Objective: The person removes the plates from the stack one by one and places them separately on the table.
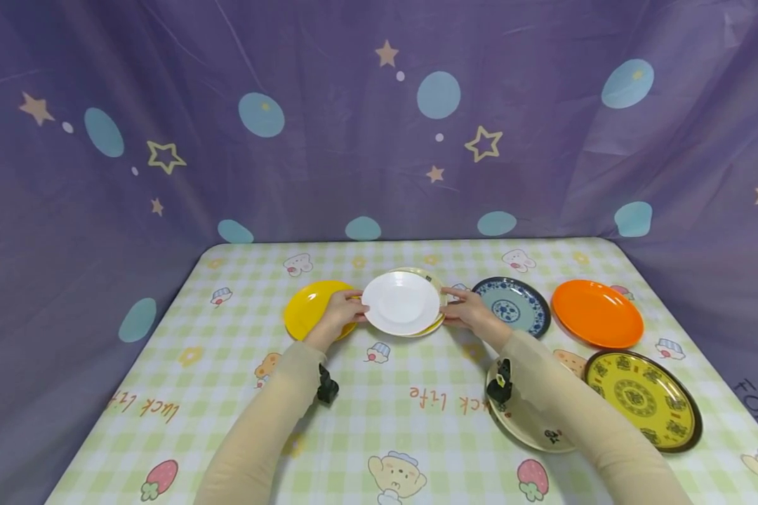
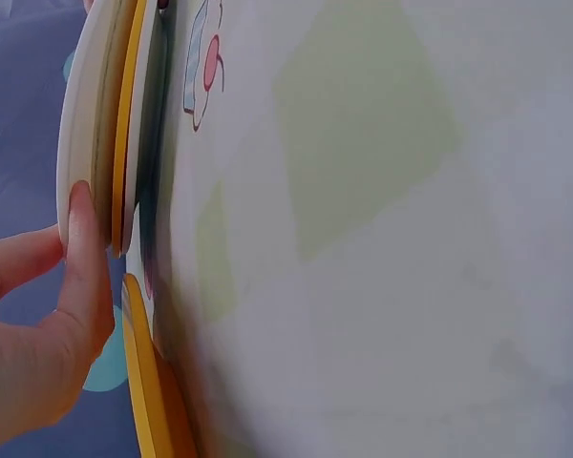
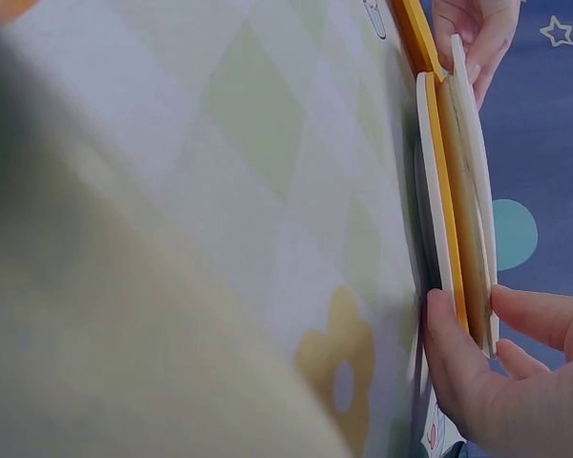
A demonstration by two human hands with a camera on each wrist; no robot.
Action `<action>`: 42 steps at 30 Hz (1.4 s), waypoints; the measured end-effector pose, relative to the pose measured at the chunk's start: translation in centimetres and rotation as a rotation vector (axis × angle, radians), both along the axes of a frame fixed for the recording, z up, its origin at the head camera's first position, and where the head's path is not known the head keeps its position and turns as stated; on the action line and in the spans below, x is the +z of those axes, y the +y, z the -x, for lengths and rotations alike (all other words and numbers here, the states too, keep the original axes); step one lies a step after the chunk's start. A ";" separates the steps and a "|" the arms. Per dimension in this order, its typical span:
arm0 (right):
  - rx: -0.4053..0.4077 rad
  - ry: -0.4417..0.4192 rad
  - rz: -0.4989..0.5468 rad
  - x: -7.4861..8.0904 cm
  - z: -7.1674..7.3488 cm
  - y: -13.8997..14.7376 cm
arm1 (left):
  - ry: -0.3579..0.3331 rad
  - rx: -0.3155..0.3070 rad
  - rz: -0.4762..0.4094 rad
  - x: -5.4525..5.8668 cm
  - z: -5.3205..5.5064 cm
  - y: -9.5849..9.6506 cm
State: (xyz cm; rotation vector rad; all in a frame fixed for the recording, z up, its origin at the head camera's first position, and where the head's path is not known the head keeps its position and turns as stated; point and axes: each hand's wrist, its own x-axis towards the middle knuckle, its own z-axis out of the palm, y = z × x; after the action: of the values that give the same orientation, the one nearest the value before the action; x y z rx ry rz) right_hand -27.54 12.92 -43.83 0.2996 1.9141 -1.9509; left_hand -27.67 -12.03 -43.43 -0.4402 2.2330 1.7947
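A plain white plate (image 1: 399,303) tops a small stack in the middle of the table. In the right wrist view a yellow plate (image 3: 449,181) shows as a band within the stack, above a pale-rimmed plate (image 3: 435,172). My left hand (image 1: 340,313) pinches the white plate's left edge, a finger under its rim. At the opposite side, my right hand (image 1: 474,313) holds the edge, its thumb by the white plate and another finger reaching down to the lowest rim. The white plate's left side stands slightly off the plates below. A separate yellow plate (image 1: 309,308) lies beneath the left hand.
To the right lie a blue-patterned plate (image 1: 516,308), an orange plate (image 1: 596,313) and an olive-yellow plate with a dark rim (image 1: 644,400). A cream plate (image 1: 530,428) sits partly under the right forearm. A checked cloth (image 1: 347,421) covers the table; a purple curtain (image 1: 354,189) hangs behind.
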 end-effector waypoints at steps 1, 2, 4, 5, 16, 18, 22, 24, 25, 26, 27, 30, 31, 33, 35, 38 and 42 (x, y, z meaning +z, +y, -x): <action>-0.001 -0.005 -0.001 0.0 0.0 0.0 | 0.000 -0.002 -0.001 0.0 0.0 0.0; 0.001 -0.007 -0.004 0.0 0.0 0.0 | -0.005 -0.001 -0.001 0.0 0.1 -0.1; 0.000 -0.011 -0.005 0.0 0.1 0.0 | -0.014 -0.001 -0.009 -0.1 0.1 -0.1; -0.001 -0.013 -0.005 0.0 0.1 0.0 | -0.021 0.002 -0.011 0.0 0.1 -0.1; -0.005 0.006 -0.011 0.0 -0.1 -0.2 | 0.012 0.008 -0.072 0.6 -0.3 -0.7; -0.007 0.008 -0.009 0.1 -0.1 -0.2 | 0.012 0.013 -0.073 0.6 -0.4 -0.8; -0.001 0.007 -0.011 0.1 -0.1 -0.2 | 0.020 0.015 -0.076 0.7 -0.6 -0.9; 0.004 0.008 -0.008 0.1 -0.2 -0.1 | 0.018 0.017 -0.076 0.7 -0.6 -1.0; 0.007 0.009 -0.006 0.1 -0.2 -0.1 | 0.017 0.017 -0.077 0.7 -0.6 -1.1; 0.010 0.012 -0.008 0.1 -0.2 -0.1 | 0.016 0.018 -0.079 0.7 -0.6 -1.2; 0.012 0.015 -0.006 0.1 -0.2 -0.1 | 0.014 0.021 -0.080 0.7 -0.6 -1.2; 0.016 0.021 -0.004 0.1 -0.1 0.0 | 0.013 0.026 -0.089 0.8 -0.7 -1.4; 0.013 0.022 -0.005 0.1 -0.1 0.0 | 0.013 0.027 -0.093 0.8 -0.7 -1.4; 0.013 0.025 -0.007 0.1 -0.1 0.0 | 0.014 0.027 -0.099 0.9 -0.8 -1.6; 0.012 0.027 -0.011 0.1 -0.1 0.0 | 0.020 0.023 -0.105 1.1 -0.9 -1.7; 0.006 0.028 -0.017 0.0 -0.1 0.0 | 0.034 0.025 -0.121 1.2 -1.0 -1.9; -0.004 0.020 -0.027 0.0 -0.1 -0.1 | 0.054 0.032 -0.141 1.2 -1.1 -2.3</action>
State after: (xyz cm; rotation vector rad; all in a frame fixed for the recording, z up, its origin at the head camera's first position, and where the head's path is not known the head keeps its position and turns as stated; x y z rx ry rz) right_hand -27.45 12.86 -43.88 0.2926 1.9547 -1.9389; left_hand -26.53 -14.35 -42.20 -0.4058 2.1270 1.9870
